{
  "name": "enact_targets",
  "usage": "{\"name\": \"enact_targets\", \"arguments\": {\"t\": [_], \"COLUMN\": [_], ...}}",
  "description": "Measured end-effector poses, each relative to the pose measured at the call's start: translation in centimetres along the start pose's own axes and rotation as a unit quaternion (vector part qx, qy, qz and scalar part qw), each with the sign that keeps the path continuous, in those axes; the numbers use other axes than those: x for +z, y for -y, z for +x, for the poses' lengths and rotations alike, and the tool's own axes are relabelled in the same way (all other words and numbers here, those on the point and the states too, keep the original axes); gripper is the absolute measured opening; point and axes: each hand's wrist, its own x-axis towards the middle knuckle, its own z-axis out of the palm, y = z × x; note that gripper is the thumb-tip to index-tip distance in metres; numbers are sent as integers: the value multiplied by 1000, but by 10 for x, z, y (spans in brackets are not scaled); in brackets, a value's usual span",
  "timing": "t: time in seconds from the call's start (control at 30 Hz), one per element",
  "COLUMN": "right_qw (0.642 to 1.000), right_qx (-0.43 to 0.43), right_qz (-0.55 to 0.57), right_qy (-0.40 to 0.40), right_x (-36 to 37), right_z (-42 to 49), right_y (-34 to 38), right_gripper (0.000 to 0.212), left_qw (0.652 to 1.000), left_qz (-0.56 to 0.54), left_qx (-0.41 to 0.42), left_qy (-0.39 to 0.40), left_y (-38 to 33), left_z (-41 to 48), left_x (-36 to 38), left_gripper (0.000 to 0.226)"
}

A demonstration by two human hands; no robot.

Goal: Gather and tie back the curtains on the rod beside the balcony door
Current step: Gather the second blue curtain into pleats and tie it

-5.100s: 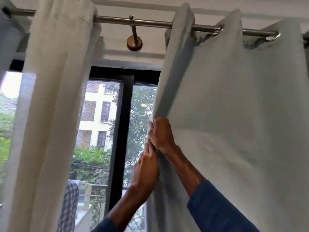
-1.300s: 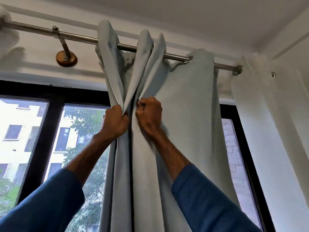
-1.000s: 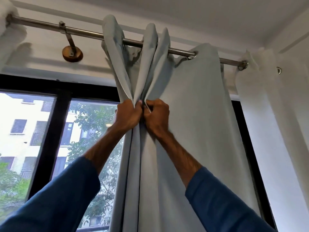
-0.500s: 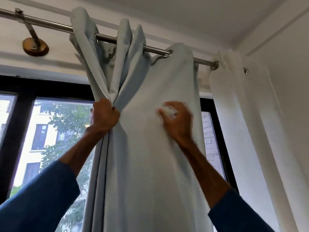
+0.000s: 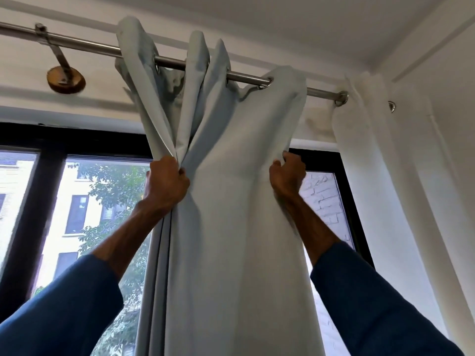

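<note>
The pale grey curtain (image 5: 231,214) hangs down the middle of the frame from the metal rod (image 5: 84,46), which runs from the upper left down toward the upper right. Its left part is already bunched: three folds stand close together on the rod and converge into the left hand (image 5: 165,183), whose fist is closed tight around them just below centre left. The right part is not gathered yet. One broad panel stays spread flat between the two hands, and the right hand (image 5: 288,176) pinches its far edge, fingers curled onto the cloth at centre right.

Judging by this, the gathering is a good half done: that last wide fold has to be brought across to the left fist before the bundle is complete. Nothing is tied, and no cord or tie-back shows anywhere in view. A white curtain (image 5: 380,188) hangs at the right edge of the frame, just beside the grey one on the same rod, loosely pleated and untouched; it may need the same treatment.
</note>
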Motion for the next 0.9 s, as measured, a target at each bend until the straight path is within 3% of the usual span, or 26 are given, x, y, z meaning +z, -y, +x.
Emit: {"name": "enact_targets", "arguments": {"t": [0.07,0.13,0.2,0.27,0.47,0.57,0.63,0.73,0.9], "right_qw": [997,982,959,948,953,963,962,953,958], "right_qx": [-72,-161,-242,-271,-251,-195,-160,-137,-98], "right_qz": [-28,-21,10,17,72,125,148,174,156], "right_qy": [31,91,146,169,152,137,162,206,218], "right_x": [9,28,55,76,94,90,80,61,7], "right_z": [-19,-50,-82,-101,-102,-128,-153,-198,-293], "right_y": [29,62,87,103,78,57,39,12,-31], "right_gripper": [4,17,9,7,12,26,21,8,27], "left_qw": [1000,1000,1000,999,994,993,991,982,961], "left_qz": [-5,-12,-12,-17,-21,-53,-80,-128,-217], "left_qx": [1,-3,0,10,6,-7,-12,-25,-37], "left_qy": [2,12,29,49,103,102,108,139,167], "left_y": [0,-1,3,14,35,33,34,44,55], "left_z": [0,-1,1,5,0,-16,-35,-85,-199], "left_x": [0,0,-4,-11,-23,-21,-19,-14,-5], "left_gripper": [28,27,32,46,45,40,34,31,29]}}
